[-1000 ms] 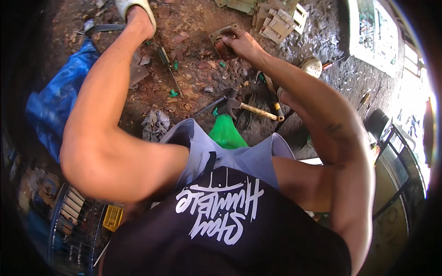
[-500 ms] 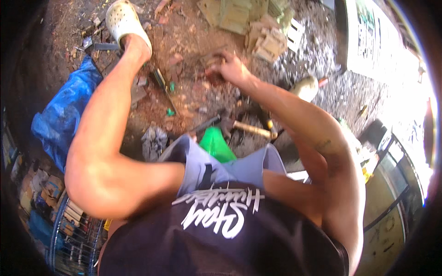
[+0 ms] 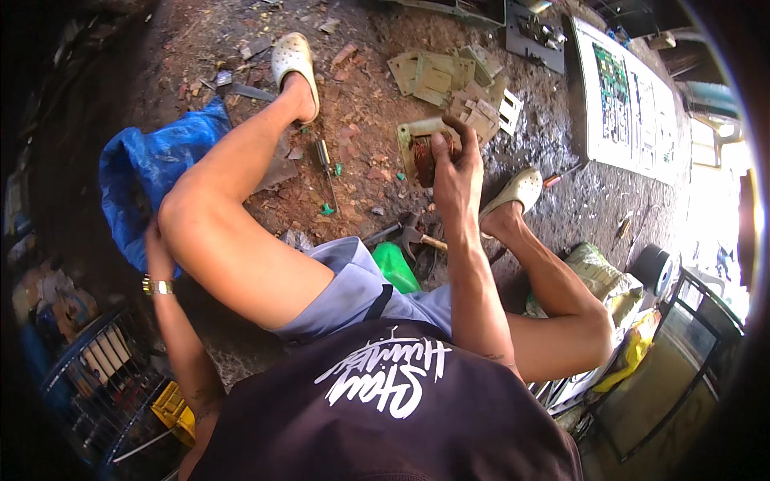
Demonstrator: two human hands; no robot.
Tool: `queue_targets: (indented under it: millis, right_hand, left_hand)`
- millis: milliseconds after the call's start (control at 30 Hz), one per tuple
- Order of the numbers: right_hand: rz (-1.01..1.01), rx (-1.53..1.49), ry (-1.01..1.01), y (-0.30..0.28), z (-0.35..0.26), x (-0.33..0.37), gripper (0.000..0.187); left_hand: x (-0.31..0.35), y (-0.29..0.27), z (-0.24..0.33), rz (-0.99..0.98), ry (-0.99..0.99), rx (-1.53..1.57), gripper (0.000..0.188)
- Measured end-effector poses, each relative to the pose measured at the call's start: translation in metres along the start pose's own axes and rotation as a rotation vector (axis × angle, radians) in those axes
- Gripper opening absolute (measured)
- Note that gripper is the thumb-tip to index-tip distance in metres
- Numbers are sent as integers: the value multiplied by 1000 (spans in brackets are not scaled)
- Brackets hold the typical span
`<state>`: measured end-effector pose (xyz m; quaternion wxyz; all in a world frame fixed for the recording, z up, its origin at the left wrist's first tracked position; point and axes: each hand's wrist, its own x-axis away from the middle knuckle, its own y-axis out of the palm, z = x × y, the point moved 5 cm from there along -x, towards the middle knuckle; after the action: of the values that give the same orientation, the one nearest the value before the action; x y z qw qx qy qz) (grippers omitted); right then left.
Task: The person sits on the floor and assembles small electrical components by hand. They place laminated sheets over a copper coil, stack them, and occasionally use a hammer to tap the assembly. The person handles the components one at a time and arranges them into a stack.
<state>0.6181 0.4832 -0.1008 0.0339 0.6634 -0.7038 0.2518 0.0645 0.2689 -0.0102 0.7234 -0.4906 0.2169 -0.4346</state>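
In my right hand [image 3: 459,172] is a coil of copper wire [image 3: 423,156], with the thumb and fingers closed on its right side. A pale squarish plate [image 3: 407,132] shows around the coil; whether it is joined to it I cannot tell. My left hand [image 3: 156,240], below a wristwatch, is at the blue plastic sack [image 3: 132,172] beside my left knee. The knee and the sack hide its fingers. A screwdriver [image 3: 324,159] lies on the ground between my feet. Nearer to me is a hammer [image 3: 411,237] with a wooden handle.
Stacked pale metal plates [image 3: 437,74] lie ahead on the dirt floor. A large white panel [image 3: 626,96] stands at the far right. Close to my shorts is a green plastic piece [image 3: 395,267]. A dark wire basket [image 3: 88,385] and a yellow crate [image 3: 172,409] are at the lower left.
My right hand has lifted and turned, and the copper coil now shows clearly in it. My left hand has come into view at the blue sack. The view has shifted.
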Motion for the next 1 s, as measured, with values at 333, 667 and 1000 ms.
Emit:
queue_targets:
  millis: [333,667,1000]
  right_hand:
    - [-76,500,99,61,147,-35,63]
    - [164,46,-175,17,43,30,29]
    - [-207,507,-12,78,136,-13,69]
  left_hand:
    - [29,-48,310,225,423,384,27]
    - [228,63,511,-818,1389,-91,31]
    - [236,61,524,-929,1543,-209,34]
